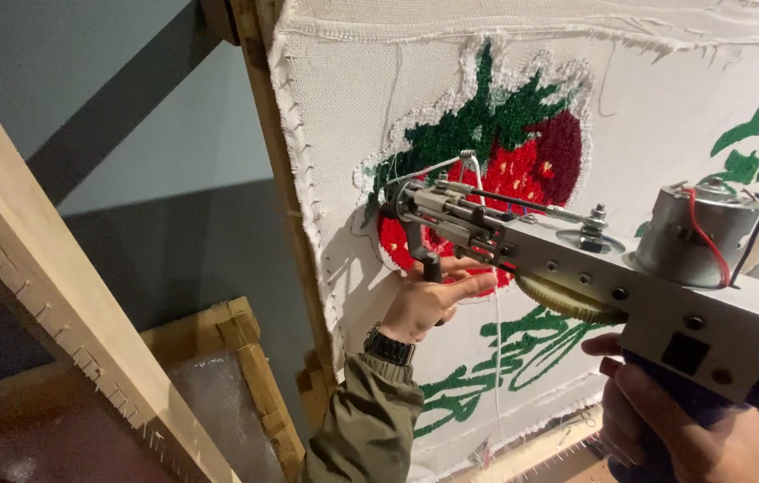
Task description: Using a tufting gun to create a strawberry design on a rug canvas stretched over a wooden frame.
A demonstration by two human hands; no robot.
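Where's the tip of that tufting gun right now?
In the head view, the gun's tip presses the cloth at the strawberry's left edge, just above the left hand.

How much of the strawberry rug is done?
Mostly done: the green tufted leaves and most of the red tufted strawberry are filled in, with a white fluffy outline. Right now the grey metal tufting gun, gripped by the right hand and steadied by the left hand, works the strawberry's lower left. Much white stretched backing cloth is bare.
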